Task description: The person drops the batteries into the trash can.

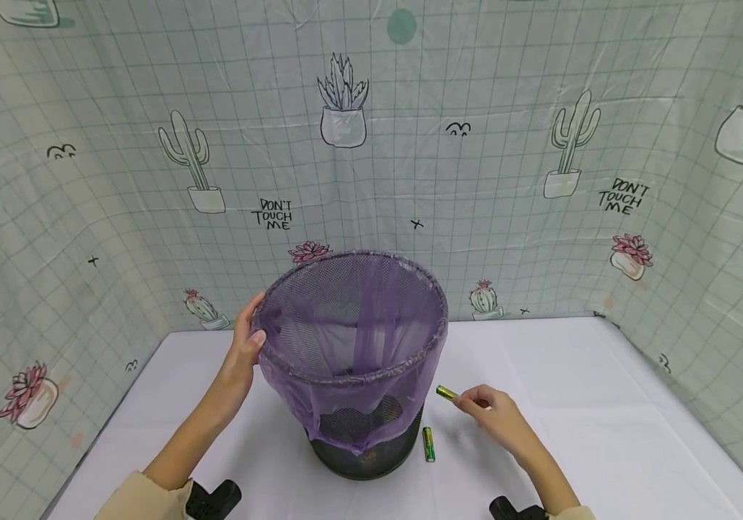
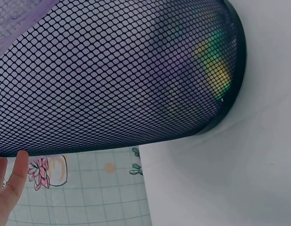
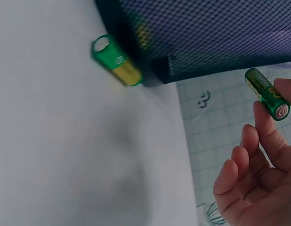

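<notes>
A black mesh wastebasket (image 1: 371,466) stands on the table, lined with a thin purple bag (image 1: 345,397) folded over its rim. My left hand (image 1: 241,354) holds the basket at the left of its rim, thumb towards the front. To the right of the basket, my right hand (image 1: 494,415) pinches a green and yellow battery (image 3: 265,92) between thumb and forefinger, just above the table. A second battery (image 1: 429,444) of the same kind lies by the basket's base. Through the mesh in the left wrist view, blurred green and yellow shapes (image 2: 214,66) show near the bottom.
White cloth covers the table (image 1: 540,375). Behind it and along both sides hangs a gridded curtain (image 1: 410,180) printed with cacti. Dark wrist devices (image 1: 215,500) sit on both forearms, by beige sleeves (image 1: 144,498).
</notes>
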A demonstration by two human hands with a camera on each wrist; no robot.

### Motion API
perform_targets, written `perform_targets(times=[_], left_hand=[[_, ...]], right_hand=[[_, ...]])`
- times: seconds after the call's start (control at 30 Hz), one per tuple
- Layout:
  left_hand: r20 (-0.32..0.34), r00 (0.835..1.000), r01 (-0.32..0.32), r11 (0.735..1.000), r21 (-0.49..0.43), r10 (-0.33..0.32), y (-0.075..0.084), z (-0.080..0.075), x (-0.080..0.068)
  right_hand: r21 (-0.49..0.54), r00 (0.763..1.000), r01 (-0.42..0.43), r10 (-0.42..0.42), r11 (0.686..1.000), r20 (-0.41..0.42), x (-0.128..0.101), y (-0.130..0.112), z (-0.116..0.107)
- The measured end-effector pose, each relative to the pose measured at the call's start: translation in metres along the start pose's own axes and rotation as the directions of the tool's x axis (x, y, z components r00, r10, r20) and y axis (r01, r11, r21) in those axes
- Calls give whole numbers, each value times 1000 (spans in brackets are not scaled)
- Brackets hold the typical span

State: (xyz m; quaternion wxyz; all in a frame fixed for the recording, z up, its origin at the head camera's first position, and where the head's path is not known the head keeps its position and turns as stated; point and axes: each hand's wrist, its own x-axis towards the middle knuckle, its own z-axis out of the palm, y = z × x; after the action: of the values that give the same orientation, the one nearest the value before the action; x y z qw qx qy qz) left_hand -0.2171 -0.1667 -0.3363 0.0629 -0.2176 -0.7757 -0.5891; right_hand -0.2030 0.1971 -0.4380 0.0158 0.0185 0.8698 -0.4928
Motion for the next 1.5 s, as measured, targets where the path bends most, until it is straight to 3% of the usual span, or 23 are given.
perform_targets(times=[0.37,0.77,0.93,1.2,1.5], left_hand=[[3,1000,1,1000,-6,-1,-2,0,1],[2,1000,-5,1000,-8,5,-1,0,0],[4,1000,6,1000,-7,-6,-2,0,1],[5,1000,15,1000,15,-15,-3,0,0],[5,1000,14,1000,-2,-14,-3,0,1]], right_hand=[[42,981,161,-155,986,-115,-7,-60,-33],[65,935,289,-267,955,-231,-15,-122,-56],[-60,927,315,-321,947,-194,-9,-142,-59],[-262,904,386,-419,884,-82,10,-173,-58],[-314,872,462,-489,830,-11,22,-182,-52]])
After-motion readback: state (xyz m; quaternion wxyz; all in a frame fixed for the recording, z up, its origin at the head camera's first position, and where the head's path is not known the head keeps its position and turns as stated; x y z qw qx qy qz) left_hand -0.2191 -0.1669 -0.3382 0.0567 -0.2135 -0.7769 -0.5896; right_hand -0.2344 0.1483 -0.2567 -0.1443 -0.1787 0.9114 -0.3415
